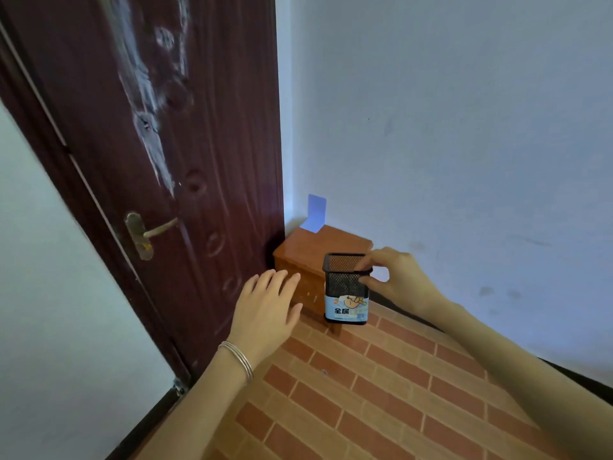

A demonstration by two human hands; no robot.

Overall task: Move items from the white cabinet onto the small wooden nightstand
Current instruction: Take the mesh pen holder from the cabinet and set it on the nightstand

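A black mesh pen holder (pixel 346 290) with a light blue label hangs upright in the air, in front of the small wooden nightstand (pixel 308 247) in the room's corner. My right hand (pixel 398 277) pinches the holder's top right rim. My left hand (pixel 265 307) hovers flat, fingers apart and holding nothing, to the left of the holder and before the nightstand's front. A blue card (pixel 315 214) leans against the wall at the back of the nightstand's top. The white cabinet is out of view.
A dark red door (pixel 166 144) with a lever handle (pixel 149 232) stands directly left of the nightstand. White walls (pixel 464 127) close the corner behind and to the right. The floor (pixel 365 393) has a brick pattern.
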